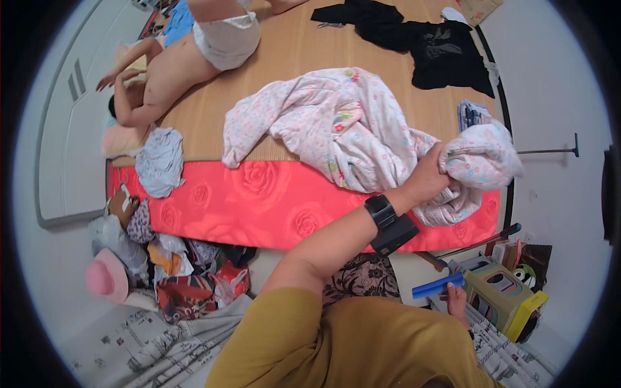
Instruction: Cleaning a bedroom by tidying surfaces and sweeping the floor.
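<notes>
My left hand (432, 174) grips a bunched part of the white floral quilt (349, 121), whose gathered end bulges beyond my fingers. The rest of the quilt spreads leftward in folds over the bamboo-like mat (286, 43) and the red rose-patterned bedding (262, 203). A black band and a black box-shaped device (395, 235) are at my left wrist. My right hand (456, 298), low at the right beside the bed, holds a long blue object (436, 285) whose exact kind is unclear.
A person (179, 72) lies on the mat at upper left. Black clothing (446, 53) lies at upper right, a pale crumpled cloth (160, 160) at left. Bags and a pink hat (104, 276) stand lower left; a box-like item (499, 291) and a stick lie near my right hand.
</notes>
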Demonstrator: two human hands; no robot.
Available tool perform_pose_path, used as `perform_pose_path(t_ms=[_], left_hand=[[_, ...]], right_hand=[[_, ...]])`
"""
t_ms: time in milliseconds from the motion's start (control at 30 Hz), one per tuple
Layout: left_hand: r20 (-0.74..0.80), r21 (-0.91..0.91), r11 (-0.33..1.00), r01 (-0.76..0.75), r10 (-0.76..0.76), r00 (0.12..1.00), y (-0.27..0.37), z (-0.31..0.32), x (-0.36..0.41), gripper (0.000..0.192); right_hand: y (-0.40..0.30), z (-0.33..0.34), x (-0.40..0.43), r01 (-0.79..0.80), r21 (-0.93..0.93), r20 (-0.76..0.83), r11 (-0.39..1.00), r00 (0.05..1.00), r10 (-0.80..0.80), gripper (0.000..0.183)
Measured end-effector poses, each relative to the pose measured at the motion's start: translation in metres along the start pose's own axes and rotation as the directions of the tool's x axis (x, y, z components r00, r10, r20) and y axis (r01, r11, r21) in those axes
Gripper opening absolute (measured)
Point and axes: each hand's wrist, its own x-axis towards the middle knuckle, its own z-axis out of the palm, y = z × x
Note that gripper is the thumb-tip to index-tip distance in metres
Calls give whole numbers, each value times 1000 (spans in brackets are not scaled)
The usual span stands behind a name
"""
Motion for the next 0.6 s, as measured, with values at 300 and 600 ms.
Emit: perform_pose_path(t_ms=[300, 600], left_hand=[[-640, 521, 601, 607, -195, 743, -52, -153, -198, 57], [-703, 670, -184, 720, 156, 694, -21, -334, -299, 66]], right_hand=[[33, -2, 51, 5, -98, 150, 995, 989, 10, 32], [18, 15, 37, 0, -237, 163, 971, 986, 40, 36]])
